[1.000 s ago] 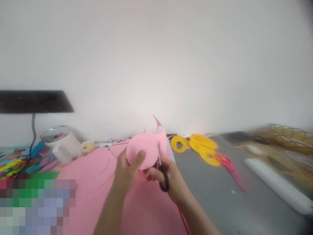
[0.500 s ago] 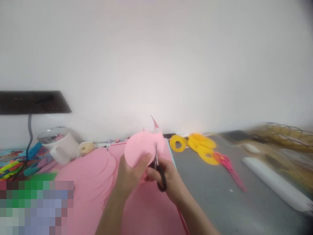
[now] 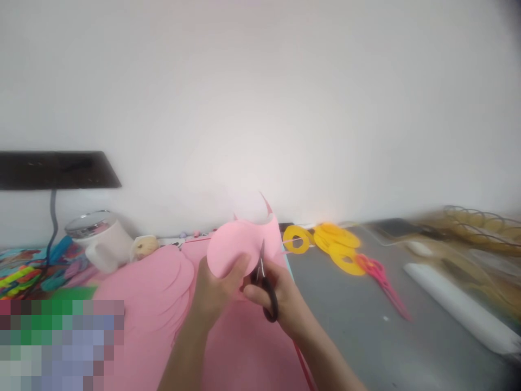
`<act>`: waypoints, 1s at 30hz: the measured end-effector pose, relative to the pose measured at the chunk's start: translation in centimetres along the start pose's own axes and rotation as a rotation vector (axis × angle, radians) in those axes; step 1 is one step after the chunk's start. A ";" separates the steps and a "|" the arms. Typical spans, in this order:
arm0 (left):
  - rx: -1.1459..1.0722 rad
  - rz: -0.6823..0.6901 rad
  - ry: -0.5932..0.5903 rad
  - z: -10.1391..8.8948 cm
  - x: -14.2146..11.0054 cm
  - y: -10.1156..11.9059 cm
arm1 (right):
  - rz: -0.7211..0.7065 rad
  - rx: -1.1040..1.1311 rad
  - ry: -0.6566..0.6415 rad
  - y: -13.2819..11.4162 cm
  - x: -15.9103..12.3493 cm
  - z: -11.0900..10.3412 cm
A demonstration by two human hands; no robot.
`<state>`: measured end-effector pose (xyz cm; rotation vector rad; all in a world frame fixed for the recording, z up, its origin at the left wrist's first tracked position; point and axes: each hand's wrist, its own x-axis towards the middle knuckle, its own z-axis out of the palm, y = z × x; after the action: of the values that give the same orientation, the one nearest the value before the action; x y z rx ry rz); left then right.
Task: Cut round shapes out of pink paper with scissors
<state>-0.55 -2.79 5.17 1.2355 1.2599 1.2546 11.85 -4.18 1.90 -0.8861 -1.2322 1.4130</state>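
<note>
A round-edged piece of pink paper is pinched in my left hand, thumb on top. My right hand is closed around black-handled scissors. The blades point up and lie at the paper's right side, where a strip of offcut curls away with a thin pointed end. Some fingers of both hands are hidden behind the paper and the scissors. Below the hands lies a larger pink sheet. To the left, several rounded pink paper pieces overlap in a pile.
Yellow paper rings and pink scissors lie to the right on the grey table. Farther right is a long white object. A white mug stands at the back left, near a cable. The wall rises behind.
The scissors and my right hand have shifted slightly, with the blades now tilted more to the right. The pink offcut has swung right, and a thin pointed end shows over the yellow ring.
</note>
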 end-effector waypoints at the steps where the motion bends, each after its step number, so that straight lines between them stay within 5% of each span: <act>1: 0.005 -0.002 -0.002 0.0 -0.1 0.1 | 0.004 -0.003 0.005 0.1 0.0 0.0; 30: -0.001 -0.009 -0.019 -0.4 -0.1 0.4 | 0.012 0.065 0.026 -0.2 0.2 0.0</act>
<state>-0.95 -2.97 5.62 1.2374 1.2499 1.2343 11.82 -3.99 2.10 -0.8663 -1.1572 1.4382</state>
